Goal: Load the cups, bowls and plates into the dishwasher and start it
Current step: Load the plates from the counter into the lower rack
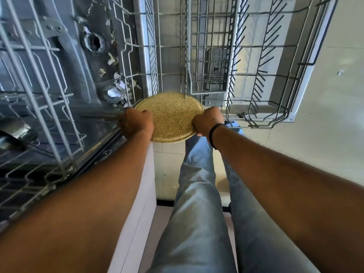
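A round speckled yellow plate (171, 117) is held between both hands at the near edge of the pulled-out lower dishwasher rack (273, 62). My left hand (136, 123) grips the plate's left rim with curled fingers. My right hand (206, 121), a dark band on its wrist, grips the right rim. The plate's far edge touches the wire tines at the rack's front. No other dish shows in the lower rack.
The upper rack (39, 91) stretches out at the left above the dishwasher tub. Scraps of paper-like debris (118, 89) lie on the tub floor near the drain (94, 42). A grey cutlery basket (208, 46) sits in the lower rack. My legs in jeans (197, 203) stand below.
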A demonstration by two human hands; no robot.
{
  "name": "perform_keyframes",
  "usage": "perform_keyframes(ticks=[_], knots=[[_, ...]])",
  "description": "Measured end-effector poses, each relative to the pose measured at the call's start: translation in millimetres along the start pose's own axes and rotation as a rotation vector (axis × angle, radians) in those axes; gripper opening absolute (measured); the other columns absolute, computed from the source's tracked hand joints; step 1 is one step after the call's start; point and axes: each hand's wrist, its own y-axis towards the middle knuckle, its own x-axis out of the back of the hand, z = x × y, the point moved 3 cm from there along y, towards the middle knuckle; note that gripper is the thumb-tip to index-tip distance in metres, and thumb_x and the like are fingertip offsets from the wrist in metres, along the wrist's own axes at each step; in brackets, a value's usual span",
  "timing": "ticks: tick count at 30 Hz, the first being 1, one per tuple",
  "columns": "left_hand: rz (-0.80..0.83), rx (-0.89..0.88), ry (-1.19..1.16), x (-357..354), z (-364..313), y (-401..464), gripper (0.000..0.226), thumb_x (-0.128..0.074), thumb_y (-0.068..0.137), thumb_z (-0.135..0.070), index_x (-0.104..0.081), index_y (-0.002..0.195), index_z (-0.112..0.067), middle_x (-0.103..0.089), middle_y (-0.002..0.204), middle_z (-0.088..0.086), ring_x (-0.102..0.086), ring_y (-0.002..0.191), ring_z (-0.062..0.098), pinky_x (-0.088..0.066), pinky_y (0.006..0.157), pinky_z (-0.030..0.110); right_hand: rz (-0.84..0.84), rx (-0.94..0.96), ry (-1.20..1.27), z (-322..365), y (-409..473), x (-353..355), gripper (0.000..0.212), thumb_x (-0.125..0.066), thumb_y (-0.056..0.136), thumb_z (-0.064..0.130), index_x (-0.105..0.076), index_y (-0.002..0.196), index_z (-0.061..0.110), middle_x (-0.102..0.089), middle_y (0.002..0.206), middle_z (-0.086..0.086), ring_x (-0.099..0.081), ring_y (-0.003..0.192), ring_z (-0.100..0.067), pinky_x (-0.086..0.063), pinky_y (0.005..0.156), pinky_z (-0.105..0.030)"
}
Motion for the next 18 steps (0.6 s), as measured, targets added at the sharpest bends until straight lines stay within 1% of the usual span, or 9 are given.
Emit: perform_keyframes(ticks=[2,3,5,6,11,13,15,16,18], knots=[[0.004,-0.005,0.030,-2,-10,-2,0.040,-0.061,0.092,-0.025,-0.062,0.122,0.002,-0.059,0.127,0.021,-0.058,0.111,0.032,-0.040,0.070,0.030,0.008,-0.002,0.001,3,7,2,0.029,-0.062,0.079,0.003,-0.065,0.107,-0.001,-0.073,0.095,-0.019,-0.073,0.084,-0.029,-0.062,0.068,-0.037],[0.009,0.007,0.036,-3,-13,-2,0.042,-0.062,0.091,-0.025,-0.062,0.122,0.003,-0.057,0.128,0.022,-0.057,0.114,0.035,-0.044,0.076,0.034,0.019,0.000,-0.001,5,9,2,0.027,-0.063,0.079,0.002,-0.064,0.105,-0.002,-0.073,0.092,-0.018,-0.072,0.080,-0.028,-0.063,0.066,-0.036],[0.016,0.041,0.038,-4,-16,-3,0.042,-0.062,0.090,-0.023,-0.060,0.124,0.003,-0.053,0.132,0.022,-0.054,0.119,0.037,-0.047,0.088,0.040,0.029,0.008,-0.046,7,10,1,0.022,-0.065,0.080,0.001,-0.064,0.103,0.000,-0.070,0.086,-0.014,-0.066,0.071,-0.023,-0.053,0.047,-0.023],[0.021,0.049,0.038,-5,-16,-4,0.041,-0.062,0.090,-0.022,-0.061,0.123,0.002,-0.052,0.133,0.022,-0.052,0.121,0.037,-0.046,0.092,0.041,0.027,0.016,-0.072,8,12,1,0.022,-0.065,0.082,0.002,-0.065,0.104,0.000,-0.069,0.084,-0.013,-0.064,0.070,-0.022,-0.047,0.043,-0.022],[0.019,0.043,0.044,-8,-9,-4,0.035,-0.063,0.089,-0.025,-0.063,0.116,-0.003,-0.052,0.134,0.020,-0.049,0.123,0.036,-0.047,0.100,0.049,0.054,0.032,-0.132,13,16,5,0.013,-0.063,0.086,0.005,-0.059,0.098,0.005,-0.064,0.088,-0.011,-0.065,0.078,-0.025,-0.055,0.054,-0.027],[0.028,0.052,0.032,-9,-9,-4,0.038,-0.063,0.089,-0.026,-0.062,0.119,-0.004,-0.052,0.135,0.020,-0.048,0.125,0.036,-0.046,0.099,0.047,0.030,0.040,-0.128,13,17,4,0.016,-0.066,0.084,0.004,-0.062,0.098,0.001,-0.070,0.091,-0.011,-0.070,0.081,-0.025,-0.062,0.066,-0.034],[0.035,0.050,0.008,-10,-10,-4,0.042,-0.063,0.090,-0.028,-0.059,0.125,-0.004,-0.051,0.136,0.021,-0.048,0.125,0.036,-0.045,0.092,0.041,0.001,0.055,-0.153,12,17,4,0.023,-0.072,0.080,0.008,-0.066,0.102,0.005,-0.071,0.096,-0.014,-0.071,0.086,-0.029,-0.062,0.080,-0.043],[0.034,0.043,-0.006,-10,-10,-4,0.044,-0.063,0.091,-0.028,-0.058,0.128,-0.004,-0.051,0.137,0.021,-0.049,0.124,0.035,-0.045,0.084,0.034,0.005,0.062,-0.159,12,16,4,0.026,-0.073,0.079,0.009,-0.066,0.103,0.006,-0.070,0.099,-0.014,-0.070,0.088,-0.030,-0.061,0.081,-0.044],[0.032,0.034,-0.032,-11,-10,-4,0.047,-0.063,0.092,-0.028,-0.056,0.131,-0.003,-0.051,0.137,0.022,-0.053,0.121,0.034,-0.034,0.061,0.020,0.045,0.053,-0.134,13,9,7,0.026,-0.074,0.078,0.007,-0.065,0.103,0.005,-0.067,0.102,-0.014,-0.069,0.089,-0.029,-0.062,0.079,-0.045]])
